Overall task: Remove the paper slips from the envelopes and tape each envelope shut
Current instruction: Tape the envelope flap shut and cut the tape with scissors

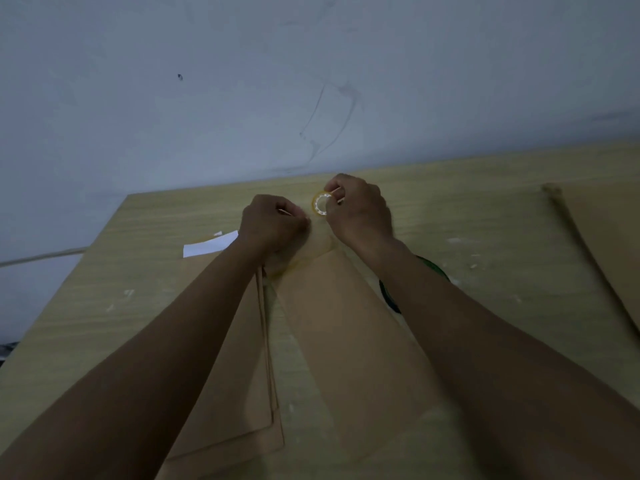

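I was in the taping part of the job. A white paper slip (210, 244) lay out of its envelope toward the tabletop's (485, 216) far left corner, so at least one slip was already removed. The envelope I was working on (349, 327) lay in the middle of the tabletop, its top end pointing at the far edge, and I judged its flap not yet fully sealed. A stack of envelopes (235, 368) lay just to its left under my forearm, and another brown envelope (602, 244) sat well apart at the right edge; whether those were done I could not tell.

My right hand (360, 213) was curled round the small roll of clear tape (320, 203), pinching it near the far edge, above the envelope's top. My left hand (273, 226) was clenched just beside it, fingers bunched as if pinching the loose tape end, though the strip itself was too faint to make out. A dark green ring-shaped thing (389, 296) peeked from under my right forearm.
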